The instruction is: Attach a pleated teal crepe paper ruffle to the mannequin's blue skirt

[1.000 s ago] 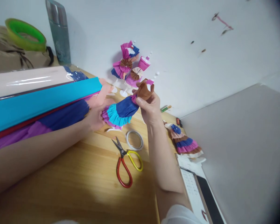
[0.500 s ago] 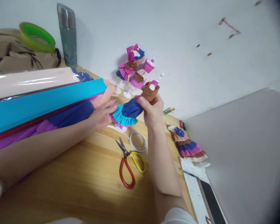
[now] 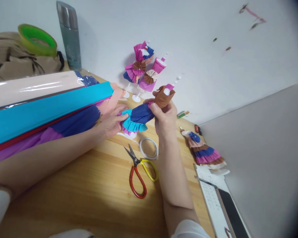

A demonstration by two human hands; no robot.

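Note:
Between my two hands is a small figure in a crepe paper dress [image 3: 142, 113], tilted with its white beaded top end up to the right. Its skirt is dark blue with a turquoise ruffle and purple below; a brown paper piece wraps the upper part. My left hand [image 3: 114, 121] pinches the ruffled lower end with thumb and fingers. Round the brown upper part, my right hand [image 3: 166, 115] is closed, thumb in front. Below the figure lie the scissors [image 3: 136, 162], blades slightly apart, with one red and one yellow handle, and a roll of white tape [image 3: 148, 148].
Paper rolls [image 3: 52, 109] fill the left side. Behind stand finished paper figures [image 3: 140, 69] against the wall, a metal bottle [image 3: 70, 36] and a green tape roll [image 3: 37, 40] on brown cloth. To the right lie another paper dress figure [image 3: 205, 152] and a white board-like object [image 3: 208, 191].
The figure and my right hand have shifted slightly to the right. My left thumb now lies over the turquoise ruffle. The whole view has also moved a little.

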